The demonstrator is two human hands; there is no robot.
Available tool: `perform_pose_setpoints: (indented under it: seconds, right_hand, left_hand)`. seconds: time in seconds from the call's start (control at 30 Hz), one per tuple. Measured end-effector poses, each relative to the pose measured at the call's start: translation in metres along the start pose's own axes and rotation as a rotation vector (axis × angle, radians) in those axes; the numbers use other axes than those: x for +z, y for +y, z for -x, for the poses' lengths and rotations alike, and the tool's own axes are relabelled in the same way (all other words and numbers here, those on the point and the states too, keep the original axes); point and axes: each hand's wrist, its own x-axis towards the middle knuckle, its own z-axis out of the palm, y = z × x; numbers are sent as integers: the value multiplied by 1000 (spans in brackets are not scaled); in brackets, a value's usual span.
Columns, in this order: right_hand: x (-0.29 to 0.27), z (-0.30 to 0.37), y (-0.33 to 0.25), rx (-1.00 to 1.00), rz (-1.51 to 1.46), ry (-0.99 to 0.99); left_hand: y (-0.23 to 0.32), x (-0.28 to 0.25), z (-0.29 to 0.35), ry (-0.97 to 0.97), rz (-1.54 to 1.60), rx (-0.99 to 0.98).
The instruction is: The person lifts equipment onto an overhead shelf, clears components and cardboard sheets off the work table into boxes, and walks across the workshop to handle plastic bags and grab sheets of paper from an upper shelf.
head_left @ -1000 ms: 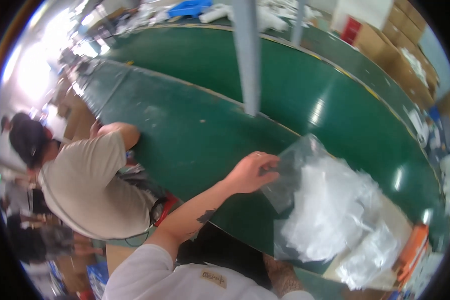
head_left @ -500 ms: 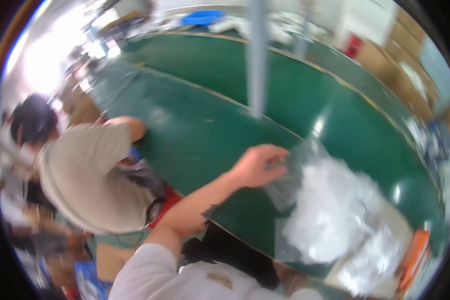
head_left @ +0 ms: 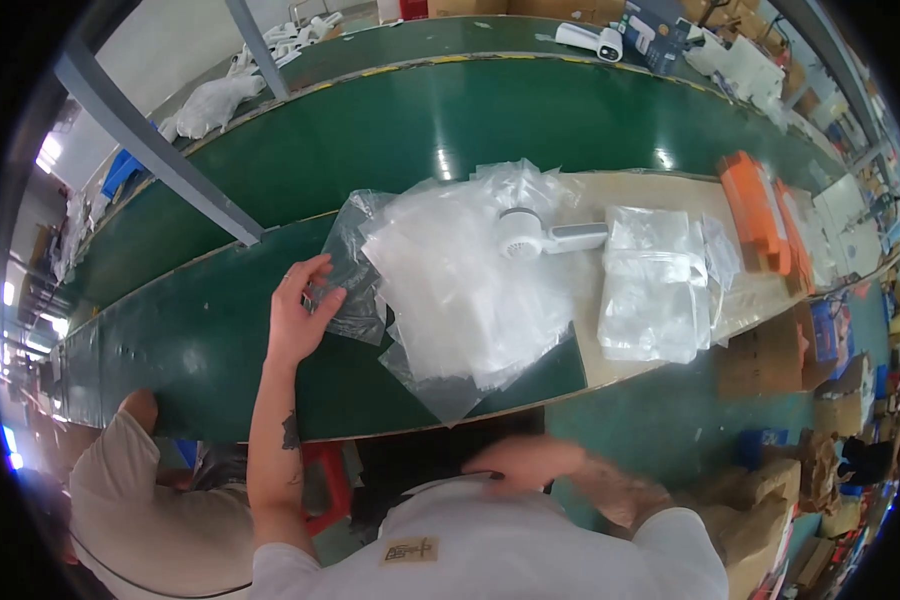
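Left grip (head_left: 298, 318) now sits flat-ish on the green bench (head_left: 210, 350), fingers spread, thumb and fingertips pinching the near corner of a small clear bag (head_left: 355, 270); a second ago that same bag hung lifted off the surface in the hand, so it has come down and been laid out. Bag lies just right of the grip, its far edge tucked under the big pile of clear bags (head_left: 470, 280). Beyond the pile, further right of the grip: a white handheld device (head_left: 530, 235), then a second stack of bags (head_left: 655, 285). Right hand (head_left: 525, 465) is back near the body, blurred, well apart from the bag; can't tell if it's open or closed, nothing visibly held. Reads as bag placed, not yet released.
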Motion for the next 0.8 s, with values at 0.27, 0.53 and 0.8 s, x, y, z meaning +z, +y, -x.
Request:
perform_pose_setpoints:
  seconds: [0.27,0.53,0.8]
  right_hand:
    - [-145,89,-38,214,442,1264]
    - [-134,83,-12,735,955,1299]
    - [-123,93,28,932,1064,1259]
  left_hand:
    - [54,26,6,-220,136,-388]
    - [77,68,-16,-263,124,-416]
    - [81,93,-24,-310,130,-344]
